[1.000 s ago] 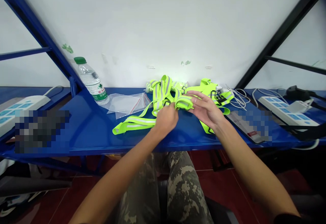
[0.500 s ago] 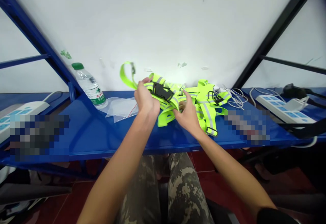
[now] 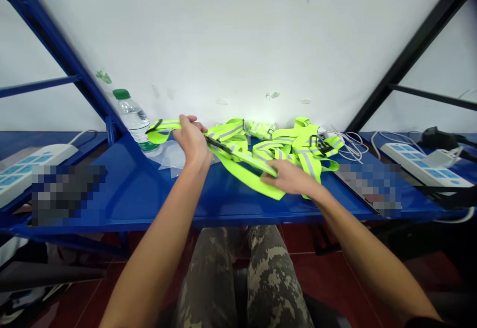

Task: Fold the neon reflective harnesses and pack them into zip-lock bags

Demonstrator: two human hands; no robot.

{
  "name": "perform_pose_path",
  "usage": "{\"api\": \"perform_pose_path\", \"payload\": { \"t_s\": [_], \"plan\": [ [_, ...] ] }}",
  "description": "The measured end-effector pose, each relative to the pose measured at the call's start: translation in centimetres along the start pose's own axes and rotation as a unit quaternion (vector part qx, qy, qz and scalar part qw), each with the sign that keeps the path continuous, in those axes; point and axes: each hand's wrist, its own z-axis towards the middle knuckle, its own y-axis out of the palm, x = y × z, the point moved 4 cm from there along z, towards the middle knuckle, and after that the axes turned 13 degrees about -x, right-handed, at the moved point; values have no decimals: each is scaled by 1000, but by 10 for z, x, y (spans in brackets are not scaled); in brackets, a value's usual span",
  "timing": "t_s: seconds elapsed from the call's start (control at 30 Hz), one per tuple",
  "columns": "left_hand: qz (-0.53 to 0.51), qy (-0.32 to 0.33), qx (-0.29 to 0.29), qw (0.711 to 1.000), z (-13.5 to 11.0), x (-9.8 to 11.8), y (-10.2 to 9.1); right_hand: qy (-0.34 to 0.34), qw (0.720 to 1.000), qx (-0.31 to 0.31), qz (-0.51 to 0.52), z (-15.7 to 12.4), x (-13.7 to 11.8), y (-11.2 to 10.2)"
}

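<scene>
Holding a yellow-green strap between left grip and right grip

green-capped bottle: rear left | power strip: far left | white cable: rear right, loosely looped

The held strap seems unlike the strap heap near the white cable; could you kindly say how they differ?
The held strap is drawn out between the left hand and the right hand, whereas the strap heap lies in loose folds on the table. Part of the held strap sticks out towards the bottle; the strap heap sits beside the white cable. Both are bright yellow-green with black fittings.
</scene>
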Motion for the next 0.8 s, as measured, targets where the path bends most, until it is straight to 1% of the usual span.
{"api": "perform_pose_path", "payload": {
  "t_s": [0.03,0.07,0.1,0.13,0.17,0.23,0.27,0.3,0.37,0.43,0.5,0.57,0.6,0.67,0.7,0.73,0.77,0.8],
  "plan": [
    [-13,-13,7,1000,4,-1,-6,7,999,25,36,-3,10,-10],
    [-23,-26,9,999,6,-3,-10,3,995,37,91,-5,18,-20],
    [-30,-36,10,999,7,-5,-13,-9,984,55,168,-7,26,-29],
    [-35,-44,8,998,6,-7,-15,-33,961,86,260,-10,32,-38],
    [-39,-51,7,998,5,-9,-16,-60,926,115,353,-12,37,-44],
    [-52,-68,4,996,-1,-12,-14,-112,836,172,509,-15,44,-51],
    [-61,-78,2,995,-4,-14,-12,-131,794,190,562,-16,46,-50],
    [-71,-87,-1,994,-6,-15,-10,-144,760,202,600,-16,46,-49],
    [-94,-103,-9,990,-10,-15,-6,-160,711,225,647,-17,46,-44],
    [-123,-115,-22,985,-13,-13,-3,-174,670,249,677,-20,45,-41],
    [-161,-132,-33,978,-16,-9,-1,-193,633,260,703,-25,42,-41],
    [-192,-147,-42,969,-20,-7,-2,-219,604,264,720,-32,38,-43],
    [-202,-153,-46,966,-23,-7,-3,-230,595,267,723,-34,37,-44],
    [-209,-163,-60,962,-25,-14,-4,-230,586,284,723,-32,37,-48],
    [-204,-169,-68,962,-25,-20,-2,-211,587,300,722,-26,39,-50],
    [-190,-177,-75,963,-23,-27,1,-174,591,323,719,-17,42,-55],
    [-164,-172,-82,968,-18,-33,8,-126,594,352,712,-5,44,-62],
    [-131,-167,-86,974,-10,-36,17,-54,600,394,694,8,46,-73]
  ]
}}
